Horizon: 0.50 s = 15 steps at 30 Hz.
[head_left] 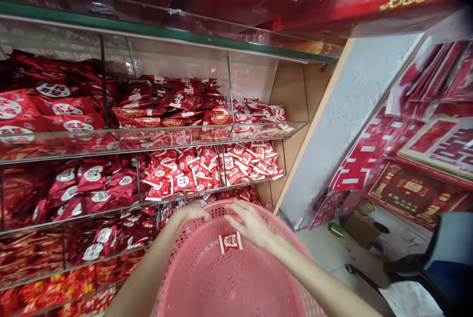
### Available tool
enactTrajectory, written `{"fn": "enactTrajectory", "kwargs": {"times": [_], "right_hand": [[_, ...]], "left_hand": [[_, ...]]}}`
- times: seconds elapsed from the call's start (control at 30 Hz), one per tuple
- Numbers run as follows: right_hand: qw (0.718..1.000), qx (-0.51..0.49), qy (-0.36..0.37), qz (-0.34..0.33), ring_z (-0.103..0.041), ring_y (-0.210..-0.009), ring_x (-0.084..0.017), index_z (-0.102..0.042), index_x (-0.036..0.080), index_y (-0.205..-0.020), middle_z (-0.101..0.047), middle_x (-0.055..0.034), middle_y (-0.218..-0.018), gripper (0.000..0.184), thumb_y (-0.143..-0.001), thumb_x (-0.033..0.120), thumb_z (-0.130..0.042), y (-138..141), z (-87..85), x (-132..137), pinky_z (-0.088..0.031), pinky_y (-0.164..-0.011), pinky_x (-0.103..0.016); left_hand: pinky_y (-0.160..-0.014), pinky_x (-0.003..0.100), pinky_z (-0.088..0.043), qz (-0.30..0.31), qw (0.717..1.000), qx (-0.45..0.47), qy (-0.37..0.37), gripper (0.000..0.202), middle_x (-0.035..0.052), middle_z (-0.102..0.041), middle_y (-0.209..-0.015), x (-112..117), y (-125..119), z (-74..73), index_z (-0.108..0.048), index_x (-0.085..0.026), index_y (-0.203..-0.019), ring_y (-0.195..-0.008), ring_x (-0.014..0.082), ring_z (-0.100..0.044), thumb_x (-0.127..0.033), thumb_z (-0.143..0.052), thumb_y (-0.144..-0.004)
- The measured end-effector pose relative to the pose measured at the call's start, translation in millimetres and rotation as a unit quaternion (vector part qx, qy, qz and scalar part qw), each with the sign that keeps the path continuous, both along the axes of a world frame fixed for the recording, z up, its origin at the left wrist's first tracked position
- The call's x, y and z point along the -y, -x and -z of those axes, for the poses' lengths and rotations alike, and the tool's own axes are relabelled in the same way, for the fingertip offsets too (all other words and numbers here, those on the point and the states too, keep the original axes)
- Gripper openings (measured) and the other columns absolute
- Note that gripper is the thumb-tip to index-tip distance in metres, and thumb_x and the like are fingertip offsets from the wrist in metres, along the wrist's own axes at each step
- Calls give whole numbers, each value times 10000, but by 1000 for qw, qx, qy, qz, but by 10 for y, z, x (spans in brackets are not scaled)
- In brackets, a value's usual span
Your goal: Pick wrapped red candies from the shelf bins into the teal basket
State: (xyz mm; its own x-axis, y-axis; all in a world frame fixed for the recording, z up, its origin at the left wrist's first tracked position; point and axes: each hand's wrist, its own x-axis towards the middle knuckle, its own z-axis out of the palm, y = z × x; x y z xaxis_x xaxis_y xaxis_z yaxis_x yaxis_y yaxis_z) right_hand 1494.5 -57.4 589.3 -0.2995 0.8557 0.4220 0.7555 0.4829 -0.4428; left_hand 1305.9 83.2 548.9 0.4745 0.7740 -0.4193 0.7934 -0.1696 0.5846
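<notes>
A pink plastic basket (236,282) with a perforated wall is in front of me, its far rim close to the shelves. My left hand (192,212) is at the far left part of the rim, fingers curled over it and slightly blurred. Over the far inner wall is my right hand (248,222), its thumb and fingers apart with nothing visible between them. Just below those fingers a small red and white candy packet (230,242) shows against the basket's inside. Whether it rests there or is in the air I cannot tell.
Glass shelves (177,193) with dividers hold several piles of red packets (185,171). A thick glass edge (148,26) crosses above. To the right are a white wall (318,110), hanging red decorations (358,152) and a dark chair (417,267).
</notes>
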Motion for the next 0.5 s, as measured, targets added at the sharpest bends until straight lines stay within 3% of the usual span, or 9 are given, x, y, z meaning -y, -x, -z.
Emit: {"fn": "enactTrajectory", "kwargs": {"times": [0.13,0.3,0.4,0.5], "right_hand": [[991,-68,-105,54,-543,-849,-159,-576,198,-989,-610,-50,-890,212,-873,272,-415,-210,-425,-4,-421,-775,-298],[975,-77,-155,140,-549,-763,-153,-585,185,-902,-621,-44,-852,188,-853,278,-430,-564,-694,-277,-423,-713,-286],[965,-12,-158,206,-538,-796,-181,-566,169,-930,-614,-53,-828,205,-832,309,-453,-590,-853,-538,-407,-719,-301],[939,117,-184,265,-502,-889,-237,-550,158,-981,-595,-93,-906,278,-794,360,-510,-475,-976,-744,-374,-751,-344]], "left_hand": [[-666,334,-479,13,1000,-26,1,183,28,-617,-864,9,13,0,-600,-151,-856,-739,149,-580,-312,-532,-804],[-688,348,-479,3,999,-38,1,192,43,-613,-921,36,19,-22,-593,-155,-910,-774,156,-580,-304,-530,-807],[-700,356,-480,-10,999,-46,0,205,52,-607,-961,51,27,-52,-589,-163,-943,-800,162,-579,-307,-521,-812],[-705,367,-483,-19,999,-48,4,239,58,-600,-987,73,34,-84,-574,-158,-994,-818,171,-582,-307,-519,-814]]}}
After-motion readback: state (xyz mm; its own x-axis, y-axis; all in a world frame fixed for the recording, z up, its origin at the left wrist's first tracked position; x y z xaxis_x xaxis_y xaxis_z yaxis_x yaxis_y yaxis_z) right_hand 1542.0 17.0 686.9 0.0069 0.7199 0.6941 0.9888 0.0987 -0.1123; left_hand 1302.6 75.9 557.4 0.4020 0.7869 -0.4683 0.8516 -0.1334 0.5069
